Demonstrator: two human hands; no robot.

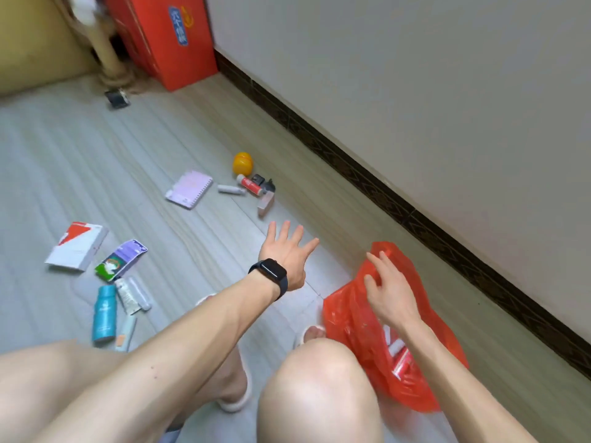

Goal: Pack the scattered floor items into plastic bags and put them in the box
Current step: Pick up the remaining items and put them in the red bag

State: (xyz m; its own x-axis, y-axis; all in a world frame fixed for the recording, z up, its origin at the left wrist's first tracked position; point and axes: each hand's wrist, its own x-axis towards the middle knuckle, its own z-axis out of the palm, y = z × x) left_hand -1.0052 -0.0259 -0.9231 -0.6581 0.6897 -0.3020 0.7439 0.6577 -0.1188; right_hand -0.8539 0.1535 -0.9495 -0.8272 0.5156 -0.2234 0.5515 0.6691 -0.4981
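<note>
Person crouched, knees in the lower frame.

Left, on the floor: white-and-red box (76, 246) with a purple-and-green packet (121, 260) just beside it. Nearer the person lie a teal bottle (104, 314) and a white tube (128, 295), close together. All four are well left of both hands and untouched.

Centre, far back: red carton (166, 36) standing against the wall, well apart from hands and bag.

Centre, mid-floor: lilac spiral notebook (190, 188). To its right an orange ball (243, 161), a red-and-white tube (250, 183) and a small pale box (266, 203) are clustered near the skirting board. The pale box lies just beyond the left fingertips, not touching them.

Left hand (284, 254): arm stretched forward over the floor, back of the hand up. The fingers are straight and fanned wide, with nothing in them. Black watch (268, 276) on the wrist.

Right: red plastic bag (351, 321) slumped on the floor beside the right knee, near the wall. Red and white items show through its lower part.

Right hand (390, 292): laid on the bag's upper edge, forearm crossing over the bag, fingers lightly bent against the film. Cannot tell whether they pinch the plastic or only rest on it.
</note>
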